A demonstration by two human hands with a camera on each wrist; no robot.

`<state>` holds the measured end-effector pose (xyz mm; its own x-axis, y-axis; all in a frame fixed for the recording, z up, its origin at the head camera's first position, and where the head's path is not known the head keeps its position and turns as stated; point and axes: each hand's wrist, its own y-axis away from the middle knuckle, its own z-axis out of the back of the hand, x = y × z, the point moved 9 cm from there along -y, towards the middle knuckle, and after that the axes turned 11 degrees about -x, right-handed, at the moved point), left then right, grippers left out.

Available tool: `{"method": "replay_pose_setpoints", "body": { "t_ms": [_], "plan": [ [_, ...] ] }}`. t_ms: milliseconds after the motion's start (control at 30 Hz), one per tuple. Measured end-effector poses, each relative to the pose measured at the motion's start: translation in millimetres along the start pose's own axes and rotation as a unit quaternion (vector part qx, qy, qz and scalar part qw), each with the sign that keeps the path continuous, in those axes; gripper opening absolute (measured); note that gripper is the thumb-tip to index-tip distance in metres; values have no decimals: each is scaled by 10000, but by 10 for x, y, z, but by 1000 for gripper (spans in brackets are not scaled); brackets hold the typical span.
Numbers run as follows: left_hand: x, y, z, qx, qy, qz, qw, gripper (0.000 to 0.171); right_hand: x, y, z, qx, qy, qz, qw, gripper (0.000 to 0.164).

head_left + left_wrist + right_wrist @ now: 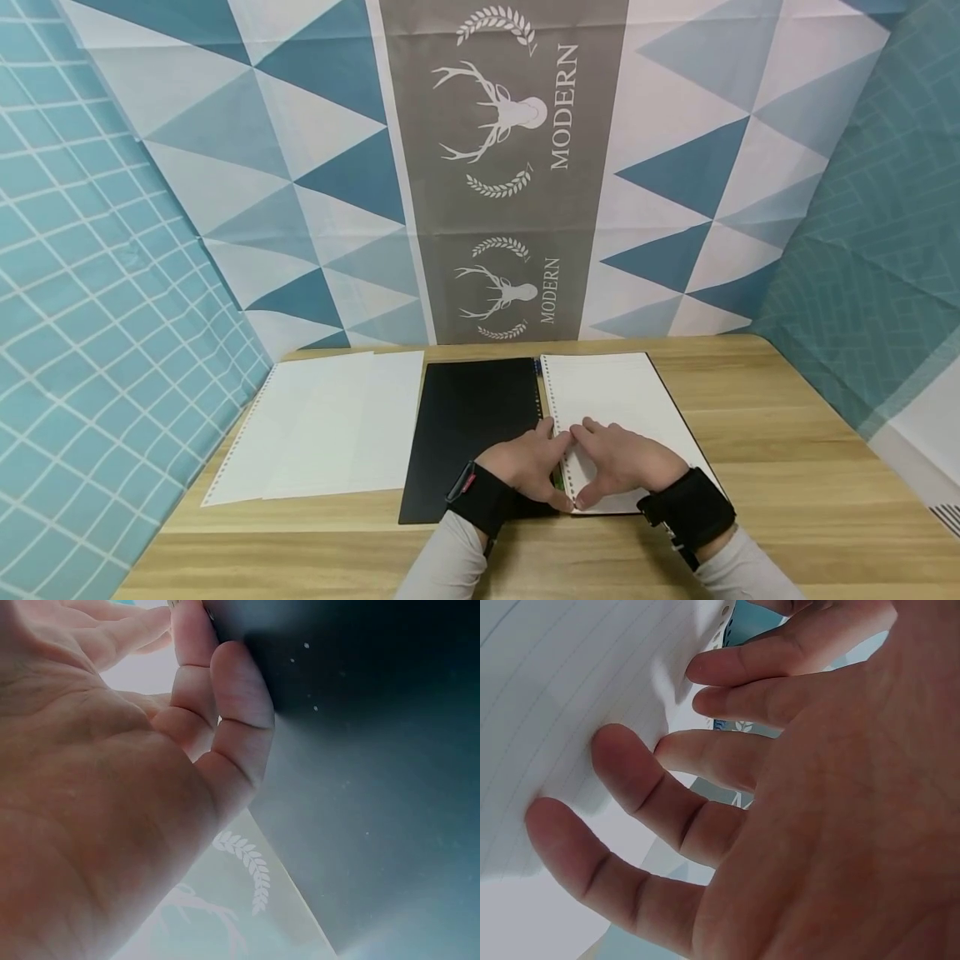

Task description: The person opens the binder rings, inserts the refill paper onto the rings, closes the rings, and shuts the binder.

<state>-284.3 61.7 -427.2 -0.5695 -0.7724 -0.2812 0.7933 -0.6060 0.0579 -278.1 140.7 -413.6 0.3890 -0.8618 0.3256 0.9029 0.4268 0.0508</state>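
Note:
A loose-leaf notebook lies open, its black cover (480, 408) on the left and punched white pages (600, 383) on the right. My left hand (528, 462) touches the inner edge by the binding, its little finger and ring finger against the black cover (367, 795) in the left wrist view. Beside it, my right hand (626, 460) rests fingertips on the lined page (547, 697), near the punched holes. Both hands arch with thumbs and index fingers close together at the binding, which they partly hide.
Overlapping loose punched sheets (322, 425) lie left of the notebook. Wooden tabletop (787, 467) extends to the right. A patterned cloth (510, 192) hangs behind the table, and blue tiled-pattern sheeting (112, 292) stands along its left side.

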Motion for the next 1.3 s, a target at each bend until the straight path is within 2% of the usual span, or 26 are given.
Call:
{"method": "replay_pose_setpoints", "body": {
  "t_ms": [533, 1033, 1167, 1300],
  "plan": [
    [-34, 13, 14, -6, -118, 154, 9998, 93, 1, -1, -20, 57, 11, -220, 9997, 98],
    [-14, 17, 28, -19, -12, 73, 10000, 95, -20, -12, -37, 52, 4, -228, 9997, 98],
    [-71, 35, 62, -21, 143, -137, 9998, 92, -26, 1, -27, 133, -32, -186, 9997, 99],
    [-99, 118, 176, -192, 417, -618, 9970, 69, 16, 31, 16, 294, -136, -64, 9995, 100]
  ]
}}
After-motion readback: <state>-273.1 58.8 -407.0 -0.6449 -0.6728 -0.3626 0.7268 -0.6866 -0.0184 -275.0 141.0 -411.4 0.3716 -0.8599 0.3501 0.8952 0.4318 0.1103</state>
